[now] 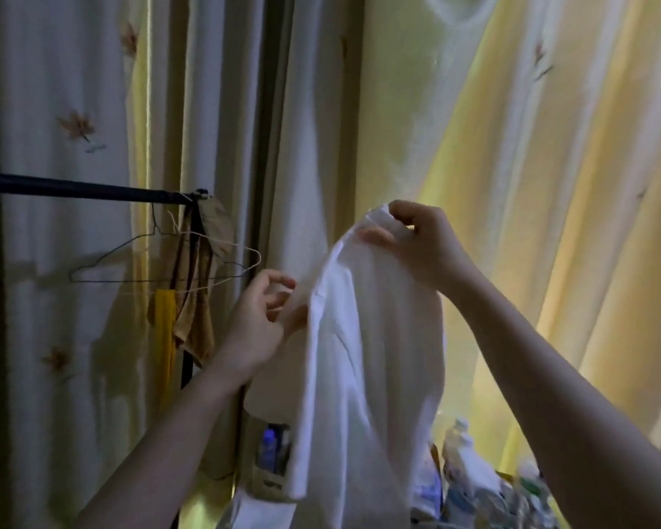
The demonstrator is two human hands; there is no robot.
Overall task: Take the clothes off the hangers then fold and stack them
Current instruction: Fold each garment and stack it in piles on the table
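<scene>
A white garment hangs in the air in front of me, held up by both hands. My right hand pinches its top edge at the upper middle. My left hand grips its left edge lower down, fingers curled into the cloth. Two bare wire hangers, one dark and one pale, hang from a dark rail at the left. Beside them on the rail's end hang a brownish cloth and a yellow strip.
Pale curtains with a leaf print cover the whole background, lit yellow at the right. Several plastic bottles and other clutter stand low at the bottom right. A dark upright post carries the rail.
</scene>
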